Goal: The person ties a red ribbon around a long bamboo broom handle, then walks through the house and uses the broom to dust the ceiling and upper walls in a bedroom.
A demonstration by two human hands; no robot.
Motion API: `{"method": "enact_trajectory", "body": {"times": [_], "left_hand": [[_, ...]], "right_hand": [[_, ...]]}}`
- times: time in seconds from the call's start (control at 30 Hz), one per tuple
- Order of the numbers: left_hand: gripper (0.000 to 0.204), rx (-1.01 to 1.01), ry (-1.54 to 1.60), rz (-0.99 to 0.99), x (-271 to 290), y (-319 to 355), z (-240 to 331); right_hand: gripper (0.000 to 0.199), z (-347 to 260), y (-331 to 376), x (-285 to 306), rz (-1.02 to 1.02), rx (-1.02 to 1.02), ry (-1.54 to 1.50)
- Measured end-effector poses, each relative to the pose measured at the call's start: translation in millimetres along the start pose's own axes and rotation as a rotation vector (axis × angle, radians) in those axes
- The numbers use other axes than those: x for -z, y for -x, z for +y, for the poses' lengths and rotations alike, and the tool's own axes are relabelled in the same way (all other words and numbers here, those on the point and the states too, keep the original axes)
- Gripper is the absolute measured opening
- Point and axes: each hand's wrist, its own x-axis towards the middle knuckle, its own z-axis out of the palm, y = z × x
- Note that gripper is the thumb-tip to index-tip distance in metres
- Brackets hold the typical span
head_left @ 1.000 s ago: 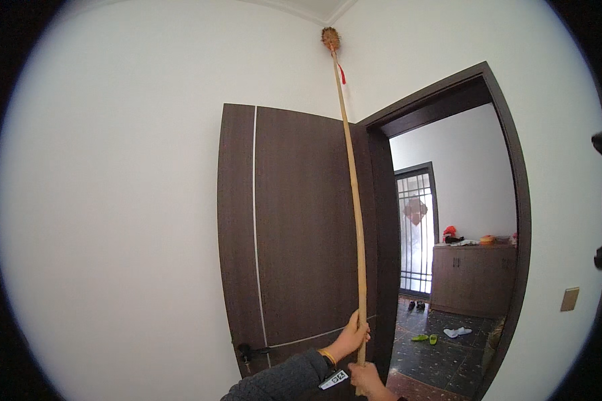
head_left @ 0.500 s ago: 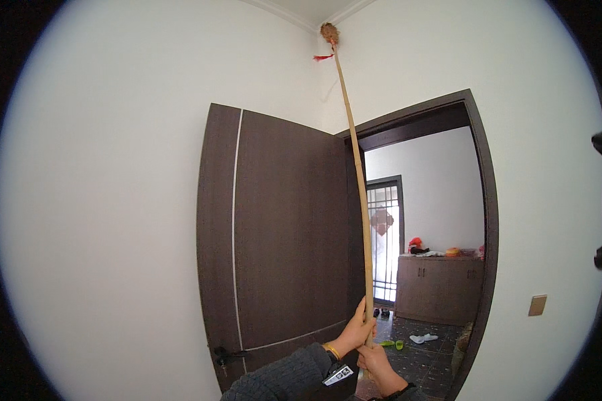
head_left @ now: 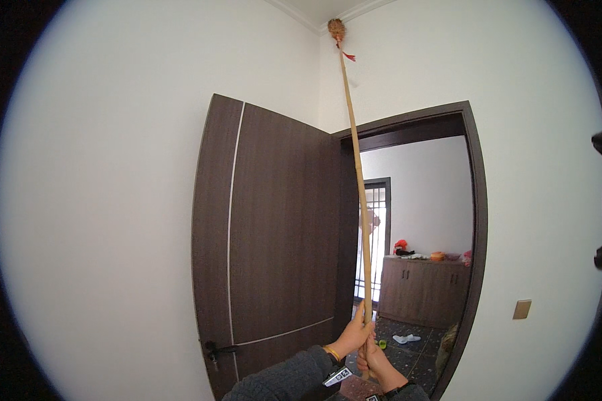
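A long bamboo pole (head_left: pixel 358 164) rises from my hands to the upper corner of the room, leaning slightly left. At its top sits a brown bristly duster head (head_left: pixel 337 29), close under the ceiling molding; I cannot tell whether it touches. A red ribbon (head_left: pixel 349 57) hangs just below the head. My left hand (head_left: pixel 352 335) is wrapped round the pole. Below it, my right hand (head_left: pixel 374 361) closes round the pole's lower end.
A dark brown door (head_left: pixel 281 220) stands ajar on the left, with a black handle (head_left: pixel 214 351). Through the door frame (head_left: pixel 480 220) show a wooden cabinet (head_left: pixel 418 294), white slippers (head_left: pixel 407 339) and a barred door (head_left: pixel 373 240). A wall switch (head_left: pixel 522 309) is on the right.
The duster head has moved a little to the right along the ceiling corner, and the red ribbon has swung from its left to its right. Both hands keep their grip.
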Motion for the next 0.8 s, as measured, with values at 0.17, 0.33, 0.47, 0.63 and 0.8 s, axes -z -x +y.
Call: {"method": "enact_trajectory", "body": {"times": [0.17, 0.33, 0.47, 0.63, 0.8], "left_hand": [[0.075, -0.024, -0.077, 0.068, 12.8, 23.6, 0.2], [0.071, 0.129, -0.037, -0.026, 13.1, 74.2, -22.1], [0.075, 0.202, -0.084, -0.208, 7.4, 112.3, -39.8], [0.066, 0.235, 0.06, -0.268, -17.4, 151.4, -47.2], [0.064, 0.407, 0.311, -0.331, -68.6, 186.6, -68.9]], "right_hand": [[0.067, 16.0, 3.5, -10.7, -0.04, -0.131, -0.046], [0.063, 71.5, 49.6, -18.0, -0.035, -0.293, -0.048], [0.058, 129.7, 112.4, -19.5, -0.005, -0.361, -0.009], [0.053, 179.1, 200.0, -12.9, 0.064, -0.41, 0.078], [0.048, 201.7, 282.6, 6.5, 0.152, -0.421, 0.187]]}}
